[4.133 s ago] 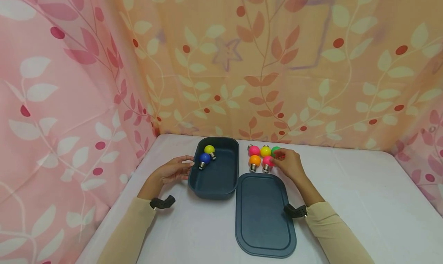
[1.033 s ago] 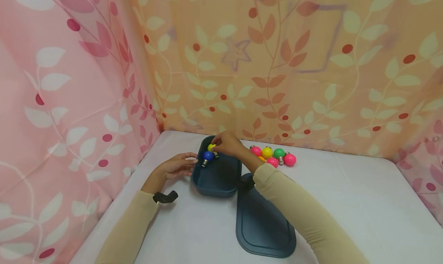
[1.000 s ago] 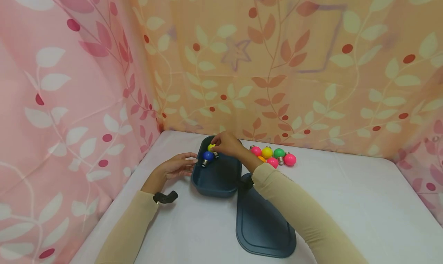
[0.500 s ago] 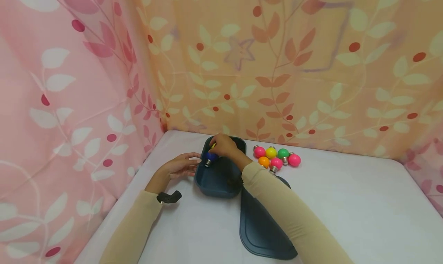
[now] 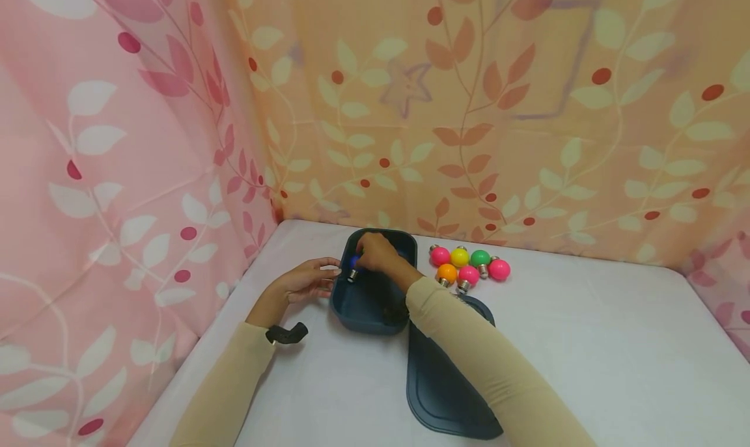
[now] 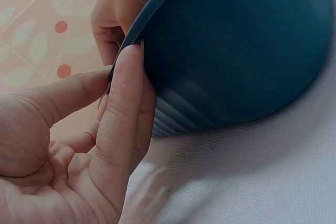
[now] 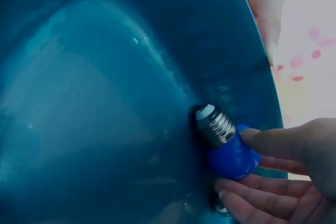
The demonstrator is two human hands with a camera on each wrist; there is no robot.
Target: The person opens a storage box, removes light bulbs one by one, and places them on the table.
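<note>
A dark blue-grey rectangular container (image 5: 369, 323) stands left of centre on the table. With thumb and fingers, my left hand (image 5: 306, 281) pinches its left rim, as the left wrist view (image 6: 115, 124) confirms. Inside, my right hand (image 5: 379, 255) holds a blue light bulb (image 7: 233, 157) between thumb and fingers, its metal screw base (image 7: 215, 125) pointing away from the palm. Under the right fingers part of a second metal base (image 7: 223, 207) shows; the rest of that bulb is hidden.
Right of the container lie several bulbs: pink (image 5: 440, 256), yellow (image 5: 459, 257), green (image 5: 480, 258), orange (image 5: 446, 274) and more pink ones. A matching flat lid (image 5: 439, 382) lies in front of them, partly under the right sleeve. Patterned curtains (image 5: 504, 108) enclose the table.
My right hand has gone from the loose bulbs leftward into the container, first at the yellow bulb, now at the blue one. The yellow bulb is now covered. My left hand stays at the rim.
</note>
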